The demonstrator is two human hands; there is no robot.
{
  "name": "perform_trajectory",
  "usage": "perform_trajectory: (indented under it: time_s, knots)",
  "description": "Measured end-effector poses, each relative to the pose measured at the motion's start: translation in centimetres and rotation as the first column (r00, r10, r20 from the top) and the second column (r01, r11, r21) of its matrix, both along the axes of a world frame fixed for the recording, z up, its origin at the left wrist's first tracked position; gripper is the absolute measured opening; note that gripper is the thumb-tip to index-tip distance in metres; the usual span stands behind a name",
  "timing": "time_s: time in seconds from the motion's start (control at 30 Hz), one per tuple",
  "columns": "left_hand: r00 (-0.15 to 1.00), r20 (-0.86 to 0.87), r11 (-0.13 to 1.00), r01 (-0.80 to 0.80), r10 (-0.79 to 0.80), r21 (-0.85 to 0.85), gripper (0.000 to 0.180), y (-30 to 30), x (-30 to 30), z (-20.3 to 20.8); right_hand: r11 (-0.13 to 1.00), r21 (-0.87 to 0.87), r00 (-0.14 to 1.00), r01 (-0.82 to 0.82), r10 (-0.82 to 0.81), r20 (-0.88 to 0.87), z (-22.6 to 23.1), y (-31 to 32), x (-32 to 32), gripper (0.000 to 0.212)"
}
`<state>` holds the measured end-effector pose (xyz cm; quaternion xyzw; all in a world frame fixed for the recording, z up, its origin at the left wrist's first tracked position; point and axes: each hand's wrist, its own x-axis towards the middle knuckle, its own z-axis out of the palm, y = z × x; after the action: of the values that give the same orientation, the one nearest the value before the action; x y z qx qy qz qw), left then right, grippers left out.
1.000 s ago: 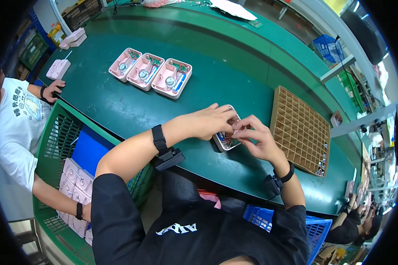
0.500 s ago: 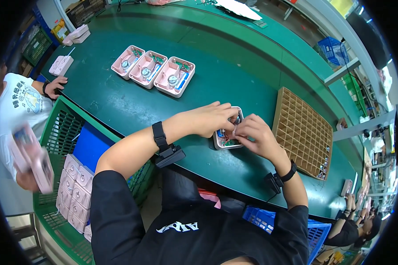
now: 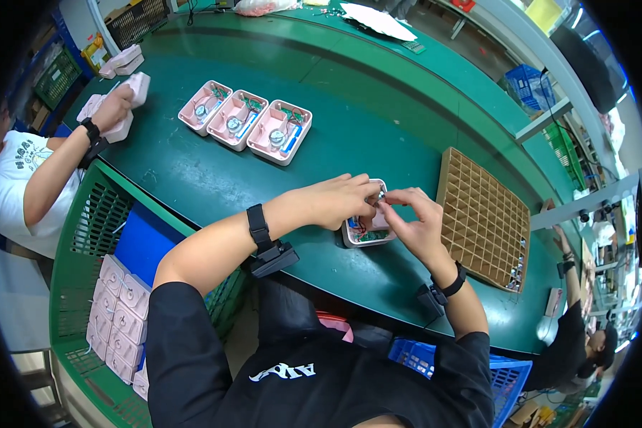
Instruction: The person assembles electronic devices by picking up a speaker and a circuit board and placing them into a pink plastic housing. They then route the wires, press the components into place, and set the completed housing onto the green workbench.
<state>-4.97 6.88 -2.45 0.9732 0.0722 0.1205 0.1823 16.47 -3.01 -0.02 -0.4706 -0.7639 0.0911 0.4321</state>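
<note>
Green workbench point(image 3: 207, 178), left hand point(image 3: 341, 202) arched palm-down over pale box point(image 3: 369, 237), grip hidden, right hand point(image 3: 422, 227) pinching small silvery part point(image 3: 381, 195)

- The room is bright, and white lights point(image 3: 623, 347) glow at the far right.
- The green worktop point(image 3: 378, 150) is shiny, with a pale glare near its right end.
- Soft shadows sit beside the pink boxes point(image 3: 269, 121).
- Black fills the corners, and straight edges bend like a bowl.
- Far things on the right look fuzzy.
- The tiny shiny part point(image 3: 382, 195) by the right hand point(image 3: 417, 221) is hard to see.
</note>
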Motion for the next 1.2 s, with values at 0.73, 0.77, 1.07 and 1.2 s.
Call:
perform_trajectory:
  time_s: [0.73, 0.77, 1.07, 1.2]
  knots:
    - [0.991, 0.114, 0.993, 0.074, -0.062, -0.097, 0.039, 1.0, 0.1, -0.9, 0.889, -0.307, 0.887, -0.34, 0.411, 0.209, 0.4, 0.7, 2.1, 0.011]
    - [0.99, 0.127, 0.993, 0.074, -0.062, -0.092, 0.039, 1.2, 0.1, -1.1, 0.888, -0.312, 0.864, -0.339, 0.424, 0.269, 0.5, 1.1, 1.9, 0.011]
    - [0.993, 0.107, 0.987, 0.072, -0.056, -0.145, 0.031, 1.6, 0.6, 0.2, 0.848, -0.359, 0.747, -0.39, 0.519, 0.415, 1.9, 2.8, 2.2, 0.013]
    - [0.99, 0.127, 0.99, 0.069, -0.054, -0.124, 0.036, 1.5, 0.2, -0.7, 0.825, -0.404, 0.724, -0.396, 0.55, 0.416, 0.2, 3.2, 1.8, 0.016]
